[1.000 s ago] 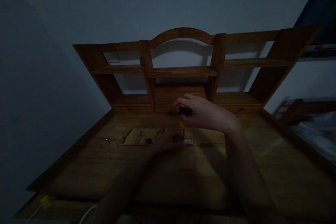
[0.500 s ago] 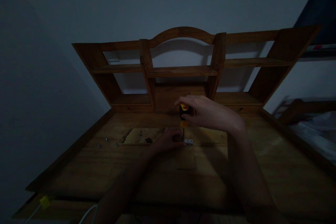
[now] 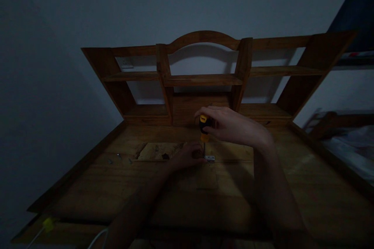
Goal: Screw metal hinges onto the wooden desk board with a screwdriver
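Note:
My right hand [image 3: 230, 125] is wrapped round the yellow and black handle of a screwdriver [image 3: 204, 128], held upright with its tip down on a small metal hinge [image 3: 209, 158] on the wooden desk [image 3: 280, 171]. My left hand [image 3: 187, 155] rests on the desk just left of the hinge, its fingers curled together beside the screwdriver's shaft; what they pinch is hidden. A lighter wooden panel [image 3: 159, 151] lies left of the hands.
A wooden hutch [image 3: 204, 79] with shelves stands at the back of the desk against a grey wall. Several loose screws [image 3: 119, 158] lie on the desk at the left. A bed [image 3: 350, 144] is at the right. A yellow object [image 3: 47, 224] with a white cable sits at the near left.
My right hand has turned slightly on the screwdriver handle, showing more yellow at its top. My left hand stays by the hinge.

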Available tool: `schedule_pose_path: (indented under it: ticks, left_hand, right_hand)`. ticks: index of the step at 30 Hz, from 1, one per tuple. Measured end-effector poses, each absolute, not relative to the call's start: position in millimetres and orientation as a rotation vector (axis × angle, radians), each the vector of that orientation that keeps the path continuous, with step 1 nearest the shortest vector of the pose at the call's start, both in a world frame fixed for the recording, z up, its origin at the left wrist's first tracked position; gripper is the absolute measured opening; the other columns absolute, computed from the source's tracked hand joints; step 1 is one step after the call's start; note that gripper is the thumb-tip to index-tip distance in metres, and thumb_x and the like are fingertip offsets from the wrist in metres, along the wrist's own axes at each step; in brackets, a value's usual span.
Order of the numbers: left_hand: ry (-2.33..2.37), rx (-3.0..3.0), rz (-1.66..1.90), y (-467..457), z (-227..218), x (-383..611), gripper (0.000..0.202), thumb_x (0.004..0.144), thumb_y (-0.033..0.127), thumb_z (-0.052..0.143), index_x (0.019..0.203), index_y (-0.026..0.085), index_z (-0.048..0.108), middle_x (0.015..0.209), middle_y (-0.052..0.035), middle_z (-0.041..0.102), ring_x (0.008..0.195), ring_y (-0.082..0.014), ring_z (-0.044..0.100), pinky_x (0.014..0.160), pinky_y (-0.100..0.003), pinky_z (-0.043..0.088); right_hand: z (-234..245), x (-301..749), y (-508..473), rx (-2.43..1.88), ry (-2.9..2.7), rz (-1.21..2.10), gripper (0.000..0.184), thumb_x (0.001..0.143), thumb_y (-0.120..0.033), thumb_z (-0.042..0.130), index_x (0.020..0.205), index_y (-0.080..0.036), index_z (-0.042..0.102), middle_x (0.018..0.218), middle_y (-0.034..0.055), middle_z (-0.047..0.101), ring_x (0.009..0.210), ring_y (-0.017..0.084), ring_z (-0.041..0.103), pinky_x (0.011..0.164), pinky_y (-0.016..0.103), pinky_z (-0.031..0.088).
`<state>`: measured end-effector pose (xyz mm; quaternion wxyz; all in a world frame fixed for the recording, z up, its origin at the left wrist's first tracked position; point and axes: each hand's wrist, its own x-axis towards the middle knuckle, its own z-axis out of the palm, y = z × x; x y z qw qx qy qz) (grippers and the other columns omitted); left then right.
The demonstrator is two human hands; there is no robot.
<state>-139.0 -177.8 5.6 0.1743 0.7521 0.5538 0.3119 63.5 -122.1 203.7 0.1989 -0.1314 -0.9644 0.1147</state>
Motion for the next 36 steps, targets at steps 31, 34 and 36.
schedule_pose_path:
  ticks: [31,34,36]
  left_hand:
    - [1.516,2.138,0.863,-176.9,7.6,-139.0,0.028,0.082,0.045,0.074,0.090,0.020,0.064,0.095,-0.0023,0.065,0.090,-0.0189,0.059,0.082,-0.029,0.045]
    - [1.495,2.147,0.904,-176.1,5.9,-138.9,0.029,0.081,0.045,0.074,0.088,0.020,0.063,0.094,-0.0018,0.064,0.089,-0.0181,0.059,0.080,-0.028,0.046]
    - [1.500,2.145,0.907,-175.8,5.0,-139.2,0.029,0.081,0.045,0.074,0.087,0.019,0.062,0.093,-0.0016,0.063,0.088,-0.0179,0.059,0.078,-0.028,0.045]
  right_hand:
    - [193.1,55.8,-121.8,-0.469,-2.732,0.180,0.035,0.092,-0.028,0.060,0.126,-0.025,0.054,0.113,0.0064,0.066,0.102,0.022,0.062,0.083,0.031,0.044]
    - [193.6,52.8,-123.8,-0.618,-2.689,0.105,0.026,0.095,-0.039,0.057,0.115,-0.022,0.059,0.101,0.0077,0.069,0.095,0.024,0.064,0.079,0.032,0.044]
    - [193.9,50.6,-125.1,-0.744,-2.642,0.039,0.033,0.094,-0.050,0.055,0.109,-0.021,0.061,0.092,0.0086,0.069,0.090,0.026,0.065,0.076,0.034,0.044]
